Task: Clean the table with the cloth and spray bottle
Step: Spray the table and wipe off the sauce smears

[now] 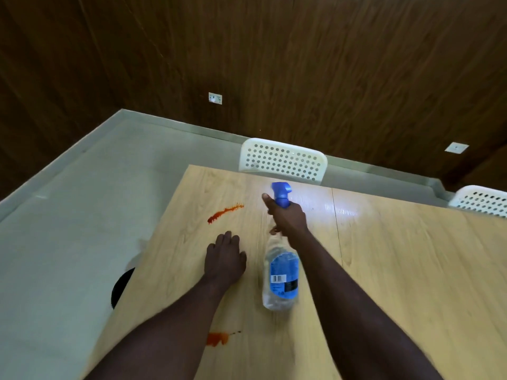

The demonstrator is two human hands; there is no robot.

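Note:
My right hand (288, 216) grips the neck of a clear spray bottle (280, 278) with a blue label and blue trigger head, held above the light wooden table (397, 270); the nozzle points away from me toward the far edge. My left hand (225, 259) lies flat on the table with its fingers straight, just left of the bottle. A streak of red sauce (224, 212) lies beyond the left hand. A second red smear (218, 338) sits near me between my forearms. No cloth is in view.
Two white perforated chairs stand at the table's far side, one at centre (282, 160) and one at the right (480, 200). The table's left edge drops to a pale floor (68, 215). A dark round object (120, 286) shows below that edge.

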